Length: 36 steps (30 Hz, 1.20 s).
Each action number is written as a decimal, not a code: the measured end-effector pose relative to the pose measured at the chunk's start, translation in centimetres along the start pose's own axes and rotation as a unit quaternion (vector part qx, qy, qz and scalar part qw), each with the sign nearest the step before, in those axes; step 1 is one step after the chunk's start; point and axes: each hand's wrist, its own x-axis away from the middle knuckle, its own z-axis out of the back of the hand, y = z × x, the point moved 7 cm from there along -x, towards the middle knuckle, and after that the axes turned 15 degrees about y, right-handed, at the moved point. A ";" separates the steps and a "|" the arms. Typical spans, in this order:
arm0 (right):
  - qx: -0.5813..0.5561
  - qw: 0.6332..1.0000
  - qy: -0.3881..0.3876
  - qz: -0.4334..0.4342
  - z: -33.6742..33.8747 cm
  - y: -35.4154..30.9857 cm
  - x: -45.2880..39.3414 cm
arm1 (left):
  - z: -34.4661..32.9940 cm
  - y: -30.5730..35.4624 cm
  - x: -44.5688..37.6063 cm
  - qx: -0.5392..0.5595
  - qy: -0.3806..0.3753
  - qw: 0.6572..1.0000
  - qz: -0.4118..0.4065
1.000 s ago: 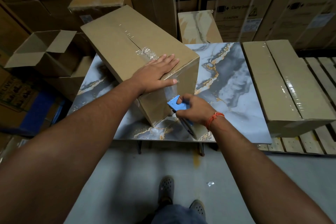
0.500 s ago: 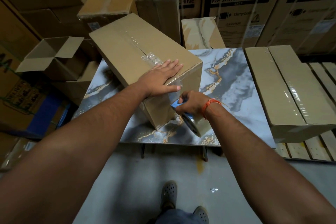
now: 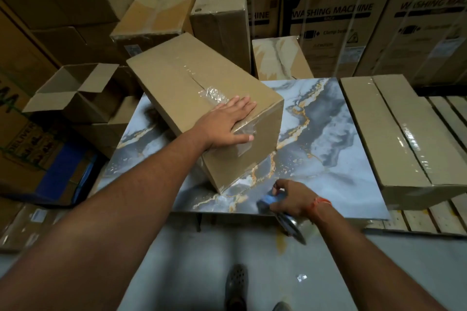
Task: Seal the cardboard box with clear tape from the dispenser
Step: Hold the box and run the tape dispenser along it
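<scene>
A long brown cardboard box lies at an angle on the marble-patterned table. Clear tape runs along its top seam, bunched near the near end, and folds down over the end face. My left hand lies flat on the near top corner, fingers spread, thumb over the taped edge. My right hand grips the blue tape dispenser near the table's front edge, apart from the box. The tape roll hangs below the hand, blurred.
A sealed flat box lies at the table's right on wooden slats. An open empty carton stands at the left. Stacked cartons and washing machine boxes fill the back. My shoes stand on grey floor.
My right hand has pulled the dispenser away from the box's end face, down and right toward the table's front edge. My left hand has stayed flat on the box corner.
</scene>
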 end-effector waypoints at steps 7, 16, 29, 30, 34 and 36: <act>-0.087 0.991 0.096 0.037 1.0 -0.4 0.5 | 0.0 0.0 0.1 -0.002 0.012 1.000 0.001; -0.132 0.980 0.140 0.059 1.9 -0.7 1.0 | 0.3 0.7 0.3 -0.015 0.006 1.000 0.014; -0.179 0.967 0.171 0.059 1.6 1.5 2.0 | 0.7 5.9 3.8 -0.342 0.083 0.919 -0.176; -0.184 0.966 0.172 0.058 1.5 1.6 2.1 | -0.1 5.8 4.4 -0.380 0.055 0.900 -0.205; -0.201 0.962 0.178 0.058 0.9 2.0 2.2 | -3.3 4.8 5.6 -0.502 -0.008 0.831 -0.240; -0.213 0.959 0.180 0.055 0.6 2.2 2.3 | -4.5 4.0 6.1 -0.539 -0.046 0.813 -0.216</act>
